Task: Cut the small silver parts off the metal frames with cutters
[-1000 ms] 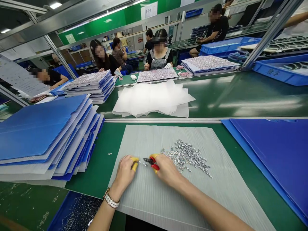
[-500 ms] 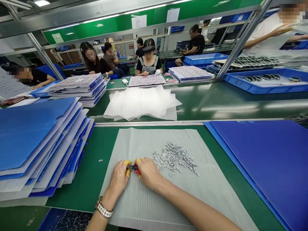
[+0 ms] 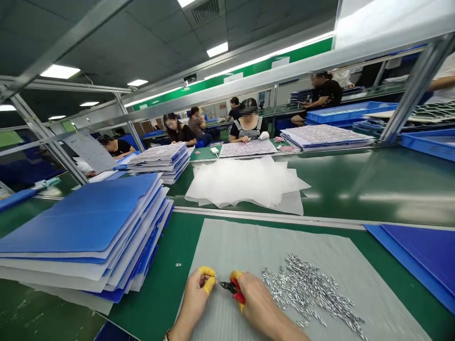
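Note:
My left hand (image 3: 194,300) wears yellow finger cots and is pinched close to the jaws of the small red-handled cutters (image 3: 231,287), with a tiny silver piece (image 3: 215,278) showing at its fingertips. My right hand (image 3: 258,303) grips those cutters, also with a yellow cot on a finger. Just right of my hands lies a loose pile of small twisted silver pieces (image 3: 305,291). Everything rests on a pale grey ribbed foam sheet (image 3: 234,241), and the pile almost touches my right hand.
Stacked blue corrugated plastic sheets (image 3: 85,232) lie left of the foam, and a blue sheet (image 3: 415,255) lies right. White tissue sheets (image 3: 245,182) lie beyond a metal rail. Several co-workers sit at the far benches among stacked sheets and blue trays.
The view has tilted upward, so the bench and my hands sit lower in the picture. My hands stay close together, and the cutters remain in my right hand.

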Motion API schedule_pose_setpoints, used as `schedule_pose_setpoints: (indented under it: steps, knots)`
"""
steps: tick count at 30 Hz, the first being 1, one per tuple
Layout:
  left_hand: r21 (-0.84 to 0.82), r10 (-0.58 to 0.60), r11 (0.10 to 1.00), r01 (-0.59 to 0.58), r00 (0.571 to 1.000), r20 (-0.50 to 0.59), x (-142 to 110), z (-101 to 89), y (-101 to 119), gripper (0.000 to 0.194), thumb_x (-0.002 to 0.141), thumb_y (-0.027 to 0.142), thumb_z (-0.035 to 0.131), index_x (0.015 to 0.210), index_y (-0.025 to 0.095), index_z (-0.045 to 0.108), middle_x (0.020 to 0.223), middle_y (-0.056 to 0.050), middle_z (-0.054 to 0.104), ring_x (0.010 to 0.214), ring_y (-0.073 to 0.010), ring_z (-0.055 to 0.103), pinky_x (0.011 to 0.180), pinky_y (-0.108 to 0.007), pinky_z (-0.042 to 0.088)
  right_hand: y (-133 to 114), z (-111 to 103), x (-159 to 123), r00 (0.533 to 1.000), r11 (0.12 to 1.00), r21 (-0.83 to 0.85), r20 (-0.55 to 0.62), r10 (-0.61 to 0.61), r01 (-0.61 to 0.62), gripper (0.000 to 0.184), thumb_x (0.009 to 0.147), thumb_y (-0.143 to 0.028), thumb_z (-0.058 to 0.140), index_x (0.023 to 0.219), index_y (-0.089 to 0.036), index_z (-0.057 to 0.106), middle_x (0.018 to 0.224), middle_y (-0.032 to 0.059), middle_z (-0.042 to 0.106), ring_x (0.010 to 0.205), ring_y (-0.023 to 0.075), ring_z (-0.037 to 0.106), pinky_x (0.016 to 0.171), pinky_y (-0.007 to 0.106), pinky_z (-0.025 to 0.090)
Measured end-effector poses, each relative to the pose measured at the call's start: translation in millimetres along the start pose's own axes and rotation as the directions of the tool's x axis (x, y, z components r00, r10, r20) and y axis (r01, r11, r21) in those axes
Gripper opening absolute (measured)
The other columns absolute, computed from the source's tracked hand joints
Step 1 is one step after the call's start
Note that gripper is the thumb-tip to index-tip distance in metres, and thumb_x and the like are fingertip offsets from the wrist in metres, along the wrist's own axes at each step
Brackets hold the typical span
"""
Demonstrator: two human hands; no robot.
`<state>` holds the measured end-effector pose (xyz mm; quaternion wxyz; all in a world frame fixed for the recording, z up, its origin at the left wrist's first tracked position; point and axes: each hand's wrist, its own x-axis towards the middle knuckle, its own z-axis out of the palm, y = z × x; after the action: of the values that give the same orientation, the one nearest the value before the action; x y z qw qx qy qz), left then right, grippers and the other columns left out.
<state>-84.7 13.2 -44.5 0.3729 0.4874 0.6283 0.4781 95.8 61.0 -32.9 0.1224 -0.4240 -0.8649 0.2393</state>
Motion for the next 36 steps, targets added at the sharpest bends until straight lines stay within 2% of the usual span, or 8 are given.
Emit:
schedule_pose_setpoints:
  steps: [4,7,11,18,25,28,32,36]
  knots:
    - [0.024,0.089,0.996,-0.09,0.995,0.051,-14,14.4,11,0.01,0.077,0.024,0.058,0.077,0.017,0.065,0.079,-0.006,0.067,0.076,-0.0186,0.06,0.07,-0.028,0.046,1,-12,1,0.996,0.993,0.104,0.071,0.049,-0.056,0.025,0.071,-0.01,0.049,0.094,-0.019,0.052,0.082,0.0033,0.064,0.071,0.0167,0.056,0.058,0.025,0.031]
    - [0.067,0.197,0.976,-0.207,0.972,0.131,-23,27.0,19,0.007,0.077,0.017,0.057,0.075,0.017,0.064,0.082,-0.006,0.066,0.078,-0.018,0.059,0.071,-0.026,0.045,1,-20,-2,0.991,0.981,0.185,0.134,0.03,-0.055,0.038,0.067,-0.016,0.054,0.104,-0.018,0.051,0.076,0.0008,0.063,0.065,0.0157,0.055,0.055,0.024,0.03]
    - [0.065,0.279,0.954,-0.293,0.945,0.171,-27,35.0,19,0.01,0.075,0.011,0.056,0.074,0.018,0.063,0.078,-0.005,0.064,0.077,-0.0181,0.06,0.071,-0.026,0.045,3,-23,-8,0.995,0.963,0.268,0.103,0.012,-0.039,0.047,0.064,-0.016,0.054,0.111,-0.017,0.05,0.075,0.0004,0.062,0.064,0.0156,0.054,0.055,0.024,0.033]
    - [0.015,0.235,0.971,-0.239,0.962,0.138,-31,35.5,25,0.008,0.078,0.016,0.056,0.075,0.019,0.063,0.083,-0.007,0.065,0.079,-0.0195,0.06,0.071,-0.028,0.046,6,-21,-12,0.997,0.87,0.491,-0.034,0.068,-0.043,0.04,0.07,-0.016,0.053,0.109,-0.019,0.052,0.066,-0.0012,0.057,0.058,0.0148,0.051,0.053,0.026,0.036]
    - [0.021,0.204,0.978,-0.207,0.974,0.104,-37,34.0,33,0.006,0.079,0.019,0.057,0.079,0.019,0.063,0.089,-0.006,0.065,0.085,-0.0196,0.06,0.079,-0.031,0.047,3,-14,-15,0.987,0.697,0.717,-0.115,0.11,0.006,0.041,0.073,-0.018,0.055,0.113,-0.021,0.049,0.073,-0.0015,0.059,0.064,0.0139,0.053,0.061,0.028,0.044]
    - [0.101,0.254,0.958,-0.269,0.957,0.142,-38,32.6,35,0.01,0.082,0.019,0.053,0.083,0.019,0.063,0.098,-0.008,0.063,0.091,-0.0197,0.059,0.081,-0.033,0.047,4,-17,-16,0.991,0.731,0.682,-0.091,0.094,-0.006,0.041,0.074,-0.02,0.057,0.115,-0.021,0.049,0.073,-0.0019,0.058,0.063,0.0126,0.051,0.058,0.027,0.043]
    - [0.187,0.328,0.91,-0.371,0.918,0.223,-38,31.1,34,0.015,0.084,0.018,0.049,0.085,0.02,0.063,0.092,-0.008,0.062,0.084,-0.0184,0.059,0.075,-0.032,0.049,6,-20,-14,0.996,0.763,0.644,-0.026,0.091,-0.053,0.041,0.074,-0.023,0.061,0.114,-0.02,0.051,0.072,-0.0019,0.059,0.061,0.0119,0.05,0.058,0.027,0.042]
    - [0.134,0.32,0.932,-0.337,0.938,0.135,-35,32.0,27,0.012,0.083,0.02,0.052,0.085,0.02,0.064,0.091,-0.007,0.062,0.084,-0.0188,0.059,0.075,-0.032,0.048,9,-12,-9,0.995,0.549,0.832,0.028,0.098,-0.078,0.043,0.072,-0.022,0.062,0.112,-0.019,0.048,0.077,-0.0008,0.061,0.069,0.0139,0.056,0.065,0.03,0.046]
